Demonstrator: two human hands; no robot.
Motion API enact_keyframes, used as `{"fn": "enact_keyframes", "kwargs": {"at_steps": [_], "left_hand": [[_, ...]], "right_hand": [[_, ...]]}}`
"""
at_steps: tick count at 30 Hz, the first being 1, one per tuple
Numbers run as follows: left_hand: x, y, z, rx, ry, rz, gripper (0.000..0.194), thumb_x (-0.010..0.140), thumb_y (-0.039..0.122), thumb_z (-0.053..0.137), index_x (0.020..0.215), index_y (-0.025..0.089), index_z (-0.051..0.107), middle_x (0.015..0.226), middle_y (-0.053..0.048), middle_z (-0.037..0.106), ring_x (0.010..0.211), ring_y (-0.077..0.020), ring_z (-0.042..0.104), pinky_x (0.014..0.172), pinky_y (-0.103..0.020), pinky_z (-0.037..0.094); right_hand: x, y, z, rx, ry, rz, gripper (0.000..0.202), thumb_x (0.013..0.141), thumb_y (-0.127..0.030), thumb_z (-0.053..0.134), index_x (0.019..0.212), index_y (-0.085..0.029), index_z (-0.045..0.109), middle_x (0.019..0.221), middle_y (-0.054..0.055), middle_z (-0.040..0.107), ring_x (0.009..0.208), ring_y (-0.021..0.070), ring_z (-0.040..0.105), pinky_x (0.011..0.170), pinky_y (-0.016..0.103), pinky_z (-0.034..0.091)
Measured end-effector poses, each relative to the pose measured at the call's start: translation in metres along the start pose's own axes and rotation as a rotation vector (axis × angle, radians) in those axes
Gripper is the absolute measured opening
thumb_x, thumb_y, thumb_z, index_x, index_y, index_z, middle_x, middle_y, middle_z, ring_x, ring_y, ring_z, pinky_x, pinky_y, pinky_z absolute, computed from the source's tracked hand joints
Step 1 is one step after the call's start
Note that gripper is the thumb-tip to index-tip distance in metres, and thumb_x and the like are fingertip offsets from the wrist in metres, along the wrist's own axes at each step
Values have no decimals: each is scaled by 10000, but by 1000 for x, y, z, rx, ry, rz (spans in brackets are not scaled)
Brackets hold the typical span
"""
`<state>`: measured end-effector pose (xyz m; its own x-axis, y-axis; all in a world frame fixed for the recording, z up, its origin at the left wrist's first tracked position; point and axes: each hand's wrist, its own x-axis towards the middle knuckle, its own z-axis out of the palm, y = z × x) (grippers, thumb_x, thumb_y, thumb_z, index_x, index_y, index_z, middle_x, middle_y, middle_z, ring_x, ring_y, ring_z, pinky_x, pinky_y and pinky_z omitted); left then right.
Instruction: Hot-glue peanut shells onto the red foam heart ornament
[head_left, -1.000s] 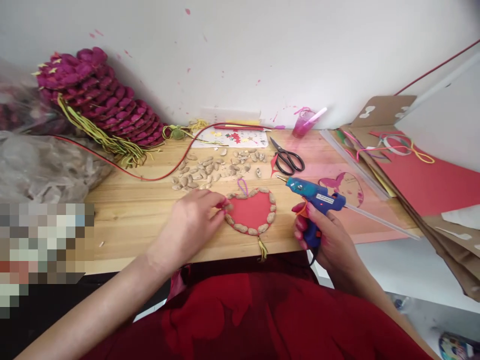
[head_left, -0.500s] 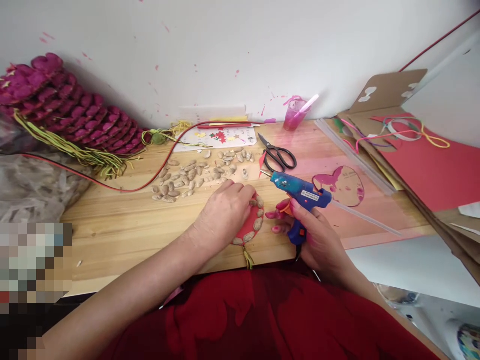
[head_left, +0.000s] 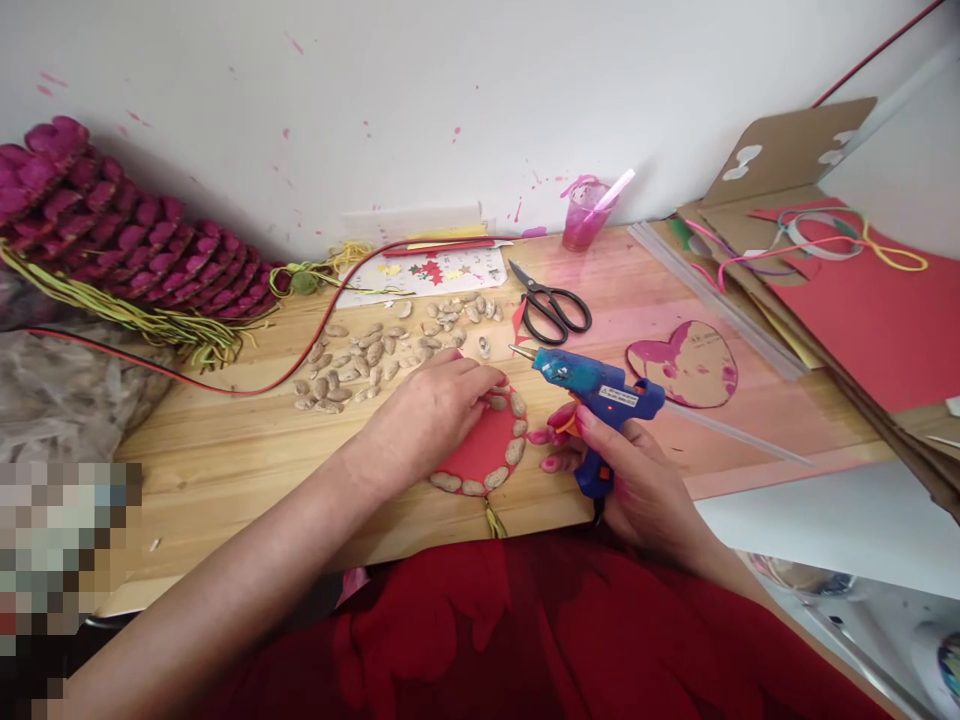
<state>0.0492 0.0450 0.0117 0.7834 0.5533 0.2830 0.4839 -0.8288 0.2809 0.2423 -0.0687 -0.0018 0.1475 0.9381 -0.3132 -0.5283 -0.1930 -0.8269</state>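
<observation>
A red round disc (head_left: 476, 450) lies on the table with peanuts in their shells (head_left: 515, 452) set along its rim and a yellow-green tassel (head_left: 493, 520) at its near edge. Over the disc's upper left bends my left hand (head_left: 431, 410), its fingers closed at a peanut (head_left: 497, 403) by the top rim; the fingertips are partly hidden. My right hand (head_left: 626, 470) grips a blue hot glue gun (head_left: 592, 385), with fingers at its orange trigger. The gun's metal nozzle points left, above and to the right of the disc, and a clear glue stick (head_left: 739, 435) sticks out behind.
Loose peanuts (head_left: 367, 355) lie beyond my left hand. Black scissors (head_left: 551, 308), a pink-stained cup (head_left: 587, 215) and a cardboard heart (head_left: 684, 365) stand or lie farther back. A red cord (head_left: 300, 365) crosses the left side near a magenta stacked craft piece (head_left: 150, 225).
My left hand has drawn slightly left, baring more of the red disc and its peanuts. The glue gun stays in my right hand, nearly still. The view has shifted a little.
</observation>
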Motion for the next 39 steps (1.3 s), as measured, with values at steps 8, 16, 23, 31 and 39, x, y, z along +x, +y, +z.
{"fn": "enact_keyframes", "kwargs": {"at_steps": [8, 16, 23, 31, 39], "left_hand": [[-3, -2, 0, 42, 41, -20, 104, 909, 154, 607, 865, 169, 700, 807, -47, 639, 833, -215, 570, 798, -349, 492], [0, 2, 8, 54, 28, -31, 156, 924, 160, 590, 821, 164, 707, 778, -45, 617, 801, -203, 550, 777, -340, 473], [-1, 0, -1, 42, 44, -44, 161, 938, 198, 581, 849, 172, 712, 781, -41, 644, 781, -192, 565, 784, -337, 477], [-4, -7, -22, 85, 120, -157, 280, 984, 238, 469, 956, 166, 738, 808, -67, 680, 783, -203, 606, 750, -342, 492], [-6, -5, -28, 126, 95, -225, 408, 975, 334, 517, 610, 192, 631, 550, 3, 573, 568, -150, 498, 752, -331, 487]], "right_hand": [[0, -1, 1, 12, 16, 10, 148, 810, -381, 790, 838, -237, 801, 771, 15, 767, 722, 154, 726, 608, 206, 590], [1, 0, 1, 0, -11, 21, 141, 834, -371, 770, 852, -235, 803, 762, 17, 771, 698, 136, 715, 625, 197, 587], [0, -1, 2, 11, 36, 34, 162, 794, -376, 805, 834, -220, 801, 761, 11, 763, 728, 157, 725, 609, 216, 598], [0, 0, 3, 42, 90, 19, 187, 752, -378, 836, 830, -214, 795, 816, 14, 741, 727, 165, 709, 566, 227, 591], [-1, -2, 1, 80, 69, -19, 152, 781, -358, 811, 809, -210, 792, 841, 9, 710, 743, 164, 710, 551, 212, 580]]}}
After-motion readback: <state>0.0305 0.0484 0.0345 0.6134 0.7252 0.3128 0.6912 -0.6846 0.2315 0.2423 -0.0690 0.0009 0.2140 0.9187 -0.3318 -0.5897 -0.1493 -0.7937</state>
